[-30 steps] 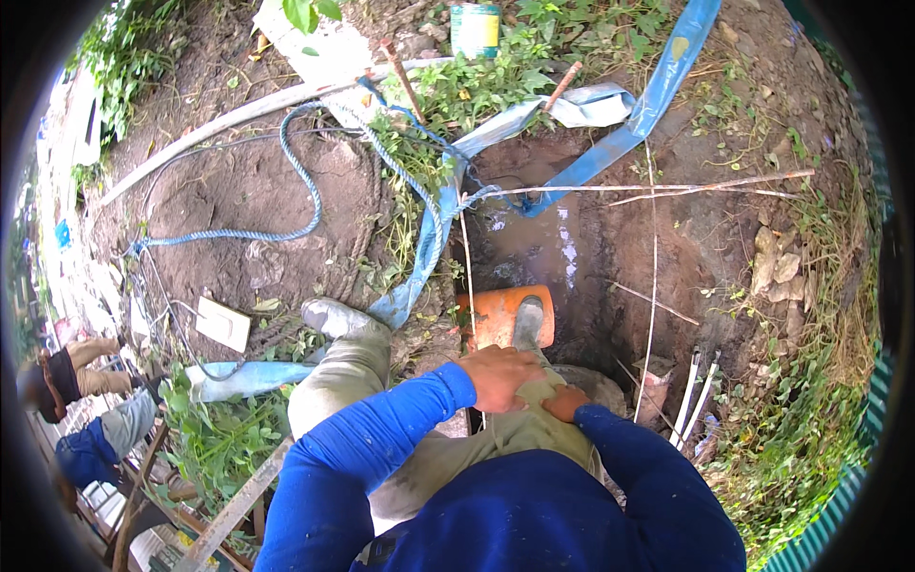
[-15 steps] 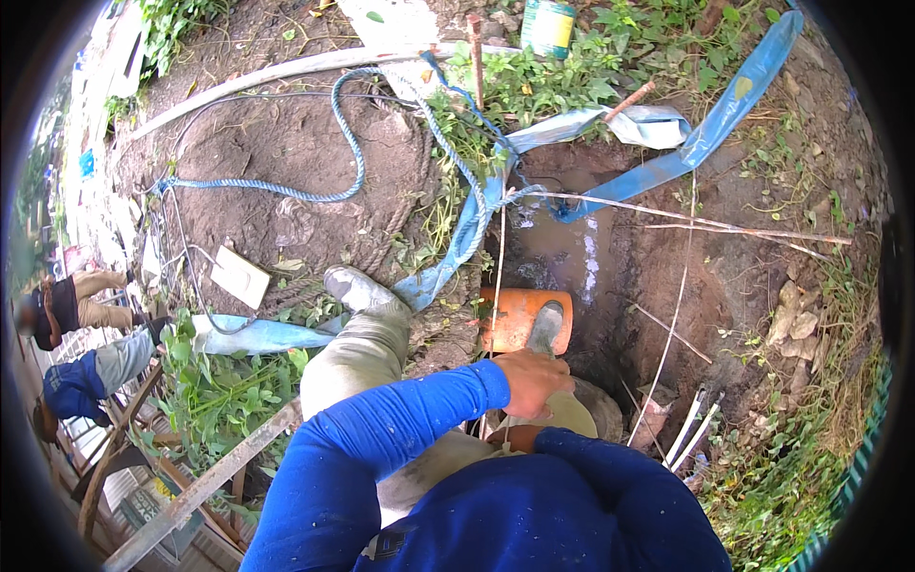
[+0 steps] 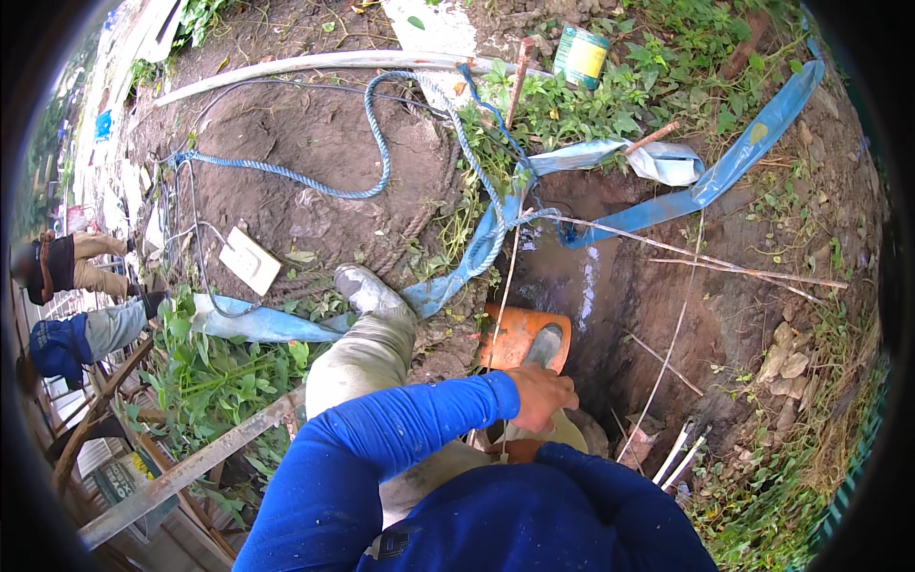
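My left hand [image 3: 543, 396] reaches across my body, back up and fingers curled. Whatever it may hold is hidden beneath it. My right hand [image 3: 518, 450] shows only as a small patch of skin just below, mostly covered by my left forearm; its fingers are out of sight. A pale rounded thing [image 3: 569, 434], whose kind I cannot make out, lies beside both hands. Above the left hand, my grey boot [image 3: 545, 345] overlaps an orange bucket [image 3: 515, 334] lying on its side in the pit. A thin white string [image 3: 510, 272] runs down toward my hands.
Muddy water [image 3: 562, 272] lies in the pit. Blue sheeting [image 3: 667, 205] and a blue rope [image 3: 381, 143] border it. Sticks [image 3: 753, 272] cross the right side. A metal bar [image 3: 191, 481] slants at lower left. Two people [image 3: 71, 338] are at far left.
The view has shifted slightly, so most of the surroundings sit a little differently in it. My left hand has lowered slightly relative to the bucket and still curls near the right hand.
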Demonstrator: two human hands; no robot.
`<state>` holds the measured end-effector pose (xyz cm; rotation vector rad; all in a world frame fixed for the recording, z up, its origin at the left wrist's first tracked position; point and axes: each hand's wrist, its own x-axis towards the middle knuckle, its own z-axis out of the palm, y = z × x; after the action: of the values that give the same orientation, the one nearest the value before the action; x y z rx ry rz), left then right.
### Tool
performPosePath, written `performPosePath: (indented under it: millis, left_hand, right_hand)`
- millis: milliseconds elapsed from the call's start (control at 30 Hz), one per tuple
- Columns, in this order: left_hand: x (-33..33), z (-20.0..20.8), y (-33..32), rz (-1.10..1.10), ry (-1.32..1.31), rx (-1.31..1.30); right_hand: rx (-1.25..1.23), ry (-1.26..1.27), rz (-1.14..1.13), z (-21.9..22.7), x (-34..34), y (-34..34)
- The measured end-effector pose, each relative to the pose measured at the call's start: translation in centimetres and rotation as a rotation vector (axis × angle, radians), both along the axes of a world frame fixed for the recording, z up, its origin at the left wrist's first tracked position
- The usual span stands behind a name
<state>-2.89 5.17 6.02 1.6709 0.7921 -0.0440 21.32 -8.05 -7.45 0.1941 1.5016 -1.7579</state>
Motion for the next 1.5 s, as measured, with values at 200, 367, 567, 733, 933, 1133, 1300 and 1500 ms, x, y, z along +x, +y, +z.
performPosePath:
  millis: [200, 367, 567, 733, 933, 1133, 1300, 1500]
  left_hand:
    - [0.0, 0.2, -0.2, 0.007, 0.008, 0.007]
    - [-0.2, -0.3, -0.7, 0.033, -0.025, 0.030]
    - [-0.1, -0.6, -0.6, -0.005, -0.005, 0.001]
    - [0.1, -1.6, -1.6, 0.056, -0.040, 0.042]
    - [0.4, -1.6, -1.3, 0.033, -0.036, 0.037]
    - [0.6, -1.6, -0.8, 0.015, -0.002, 0.039]
    - [0.7, -1.7, -0.2, 0.021, 0.002, 0.028]
    - [-1.7, -2.2, 1.7, 0.257, 0.016, 0.139]
  right_hand:
    - [-0.032, -0.007, 0.066, -1.1, 0.5, -0.1]
    - [-0.030, -0.007, 0.130, -2.0, 0.0, -0.6]
    - [-0.035, -0.008, 0.172, -2.6, 0.2, -1.7]
    - [-0.061, 0.003, 0.132, -1.9, -0.3, -1.3]
    - [-0.091, 0.113, 0.078, -1.8, -0.4, -1.5]
    - [-0.292, 0.123, -0.082, 0.2, -1.7, -0.5]
    - [-0.332, 0.151, -0.102, 0.4, -2.4, -0.3]
    - [-0.263, 0.188, -0.088, 0.1, -2.9, -0.8]
